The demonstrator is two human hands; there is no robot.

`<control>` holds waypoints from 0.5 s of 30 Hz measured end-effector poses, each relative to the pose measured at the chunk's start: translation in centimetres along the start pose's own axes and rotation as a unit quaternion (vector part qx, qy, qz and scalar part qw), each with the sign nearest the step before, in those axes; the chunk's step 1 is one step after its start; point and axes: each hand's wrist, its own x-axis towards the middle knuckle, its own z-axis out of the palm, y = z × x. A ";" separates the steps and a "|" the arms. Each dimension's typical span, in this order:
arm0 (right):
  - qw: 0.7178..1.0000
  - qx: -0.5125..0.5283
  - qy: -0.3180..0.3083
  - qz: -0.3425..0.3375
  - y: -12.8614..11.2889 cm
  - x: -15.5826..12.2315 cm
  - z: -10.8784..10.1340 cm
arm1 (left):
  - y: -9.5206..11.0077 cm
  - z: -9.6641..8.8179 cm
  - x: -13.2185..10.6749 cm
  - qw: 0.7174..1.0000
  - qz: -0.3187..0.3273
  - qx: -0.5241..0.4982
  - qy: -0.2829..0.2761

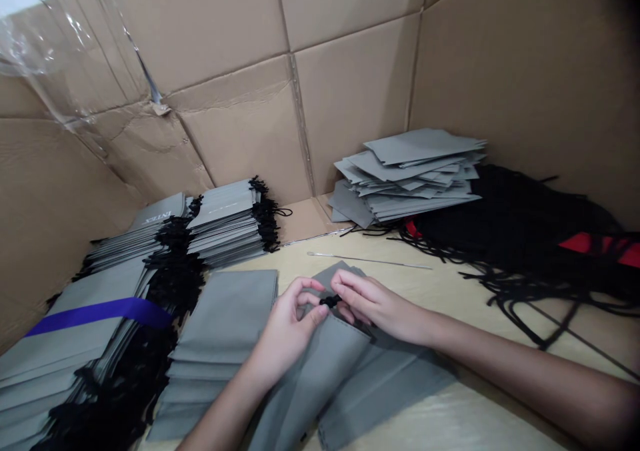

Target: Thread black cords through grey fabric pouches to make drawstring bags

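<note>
A grey fabric pouch (320, 364) hangs from my fingers, its top corner raised. At that corner sits a bunched black cord (329, 301), which looks knotted. My left hand (295, 321) pinches the pouch corner beside the cord, thumb on top. From the other side, the fingers of my right hand (367, 301) are closed on the cord; its end is hidden in them. More grey pouches (390, 378) lie flat beneath my hands. Beyond them, a long thin metal needle-like rod (370, 260) rests on the table.
Left of me lie overlapping grey pouches (225, 311), with stacks of corded pouches (227, 228) behind and a purple band (105, 312) across one stack. A pile of grey pouches (415, 171) and a heap of black cords (520, 231) occupy the right. Cardboard walls (350, 71) enclose the table.
</note>
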 end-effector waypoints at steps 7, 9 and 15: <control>1.000 -0.003 0.030 -0.009 0.7 0.0 0.1 | -0.1 -0.1 0.1 1.000 0.010 0.015 0.010; 0.999 -0.028 0.029 -0.010 0.7 -0.1 0.2 | 0.0 0.0 -0.1 1.000 0.000 0.026 0.007; 1.000 0.010 -0.005 0.001 0.6 0.1 0.7 | -0.1 0.3 -0.5 0.998 -0.026 0.043 -0.036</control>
